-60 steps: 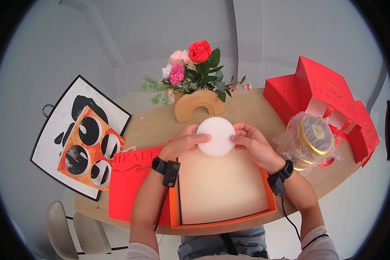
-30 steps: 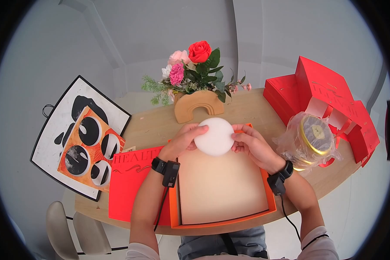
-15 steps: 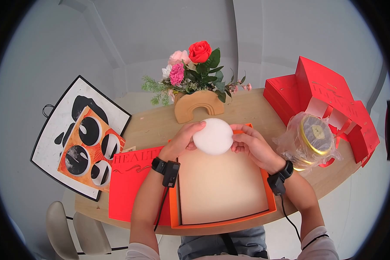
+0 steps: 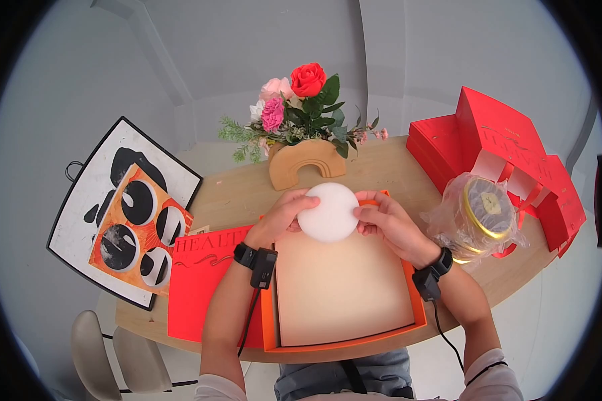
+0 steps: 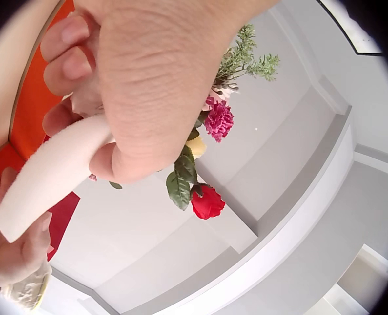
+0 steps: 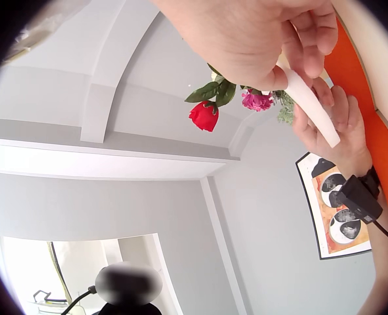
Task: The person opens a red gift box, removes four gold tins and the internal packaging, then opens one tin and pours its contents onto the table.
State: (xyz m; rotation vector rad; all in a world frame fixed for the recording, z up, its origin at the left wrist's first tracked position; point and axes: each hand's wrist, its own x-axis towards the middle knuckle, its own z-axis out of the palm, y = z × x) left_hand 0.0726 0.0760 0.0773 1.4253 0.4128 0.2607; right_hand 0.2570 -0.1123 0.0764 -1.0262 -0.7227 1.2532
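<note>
A white round foam pad (image 4: pixel 328 212), thick and flat with a slightly fuzzy surface, is held up between both hands above the far end of an orange box (image 4: pixel 419 294). On its left edge my left hand (image 4: pixel 279 219) pinches it, thumb on the upper face and fingers behind. My right hand (image 4: pixel 400 230) grips the opposite edge between thumb and fingers. Seen from the left wrist, the pad (image 5: pixel 53 174) is nearly edge-on and gently curved. A beige sheet (image 4: pixel 344 287) lies inside the box.
A red lid marked HEALTH (image 4: pixel 207 294) lies left of the box. Further left are a framed picture (image 4: pixel 73 220) and an orange panel with black-and-white discs (image 4: pixel 110 227). A flower vase (image 4: pixel 284 167) stands behind; plastic-wrapped jars (image 4: pixel 488 207) and red boxes (image 4: pixel 441 144) are right.
The foam pad has shifted slightly left. It tilted and looked more oval, then turned back to face the head camera more fully. Both hands keep their hold, with the thumbs slightly moved.
</note>
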